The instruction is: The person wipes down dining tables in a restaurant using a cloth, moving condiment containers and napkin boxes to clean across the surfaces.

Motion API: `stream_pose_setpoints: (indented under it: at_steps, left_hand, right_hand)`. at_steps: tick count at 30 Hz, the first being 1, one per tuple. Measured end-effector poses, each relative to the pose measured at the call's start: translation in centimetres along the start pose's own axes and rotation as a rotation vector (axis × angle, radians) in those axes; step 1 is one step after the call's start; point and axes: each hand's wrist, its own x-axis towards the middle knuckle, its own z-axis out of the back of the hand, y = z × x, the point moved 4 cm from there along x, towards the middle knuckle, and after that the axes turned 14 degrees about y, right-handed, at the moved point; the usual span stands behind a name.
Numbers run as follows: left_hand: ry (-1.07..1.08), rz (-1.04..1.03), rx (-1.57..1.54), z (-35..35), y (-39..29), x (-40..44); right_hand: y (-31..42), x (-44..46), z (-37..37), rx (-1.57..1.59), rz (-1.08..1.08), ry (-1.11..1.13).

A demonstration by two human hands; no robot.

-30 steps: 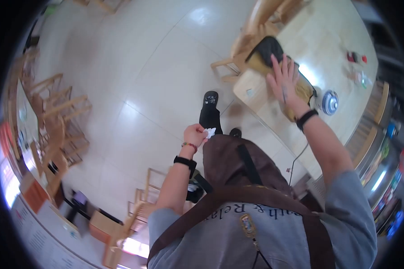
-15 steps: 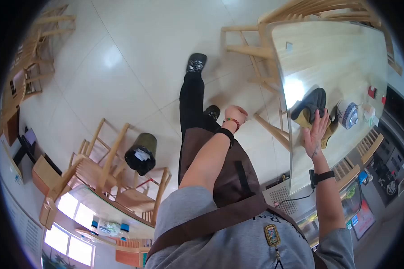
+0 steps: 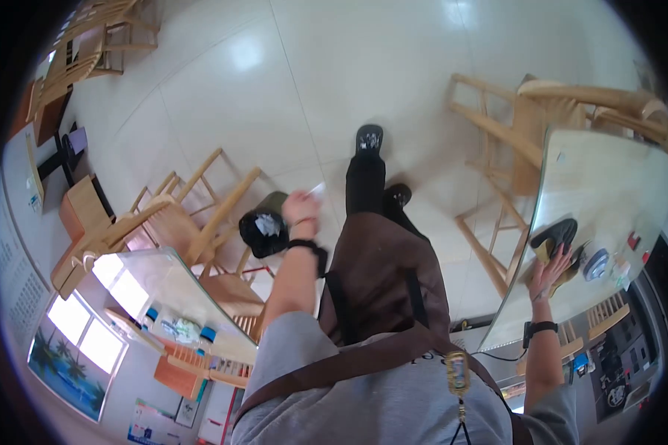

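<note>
My left hand is blurred by motion beside the bin, its fingers closed. A small white piece, like a paper scrap, sticks out from the fingertips. The bin has a black liner with crumpled white paper in it. My right hand lies on the table at the right with fingers stretched out. It touches a dark grey and mustard item, soft-looking, whose kind I cannot make out. Close by stands a blue-and-white lidded pot.
The glass-topped table is at my right, with a wooden chair at its far side. Another glass-topped table and a wooden chair stand at my left. Small red packets lie beyond the pot.
My left hand has moved left from in front of my legs to the bin, and a white piece now shows in it. The view has turned. My right hand still rests on the dark item.
</note>
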Motion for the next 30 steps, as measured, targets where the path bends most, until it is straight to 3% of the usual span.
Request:
stream_pose_setpoints:
  at_steps: [1,2,4,5,6,7,8,10,11,13,15,20,23,26,30]
  left_hand:
    - [-0.168,-0.052,0.712,5.4,0.6,-0.4]
    - [0.031,0.085,1.209,10.6,4.4,1.5]
    - [0.008,0.371,1.112,20.3,11.7,0.4]
    - [0.212,0.405,1.389,23.5,14.3,1.2]
    - [0.159,0.481,1.310,25.3,14.3,0.9]
    - [0.099,0.552,1.231,27.0,13.9,0.4]
    - [0.036,0.617,1.153,28.2,12.2,-0.8]
    - [0.477,0.211,1.719,26.2,6.1,-0.7]
    - [0.458,0.179,1.838,23.3,0.2,-2.4]
    - [0.213,0.190,0.923,21.6,-3.9,-0.3]
    - [0.099,0.146,0.008,18.0,-8.1,4.1]
    - [0.468,-0.218,0.131,3.7,-31.1,4.9]
    - [0.643,-0.414,0.400,-3.3,-41.2,5.3]
    - [0.739,-0.559,0.777,-8.3,-50.3,5.8]
    - [0.753,-0.559,0.860,-11.3,-60.0,5.8]
  right_hand:
    - [0.2,0.2,-0.3,-0.023,-0.026,-0.023]
    - [0.8,0.6,-1.3,-0.023,-0.151,0.000]
    - [1.6,1.4,-1.1,-0.022,-0.445,0.007]
    - [4.6,3.5,1.4,0.135,-0.524,0.158]
    - [8.9,5.5,4.4,0.302,-0.596,0.304]
    - [9.9,5.7,2.8,0.067,-0.538,0.183]
    - [11.5,7.5,2.4,0.046,-0.563,0.293]
    - [17.5,9.5,4.3,0.095,-0.280,-0.003]
    - [18.3,11.5,4.8,0.186,-0.388,-0.001]
    - [18.7,15.0,6.2,0.388,-0.601,0.002]
    - [19.0,15.9,7.1,0.408,-0.669,0.014]
    - [17.2,14.8,8.0,0.577,-0.552,0.150]
    - [15.6,17.1,9.2,0.647,-0.781,0.121]
    - [10.9,21.8,10.2,0.778,-1.228,-0.027]
    - [-0.8,27.7,14.4,0.978,-1.520,-0.183]
